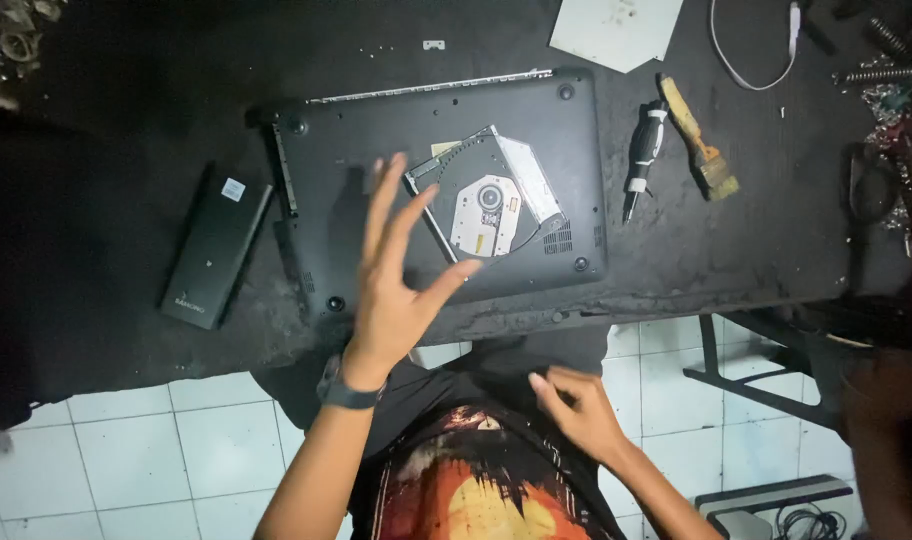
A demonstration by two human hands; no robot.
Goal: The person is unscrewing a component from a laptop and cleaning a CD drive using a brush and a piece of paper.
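One optical drive diagonal on upturned laptop.

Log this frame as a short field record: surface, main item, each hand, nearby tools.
surface: dark workbench above a white tiled floor
main item: dark laptop lying bottom up, an optical drive resting loose on its base
left hand: open, fingers spread, raised over the laptop, holding nothing
right hand: low at the bench edge, near the person's shirt, holding nothing
left of laptop: black battery pack
right of laptop: screwdriver, paintbrush
far edge: white sheet, white cable
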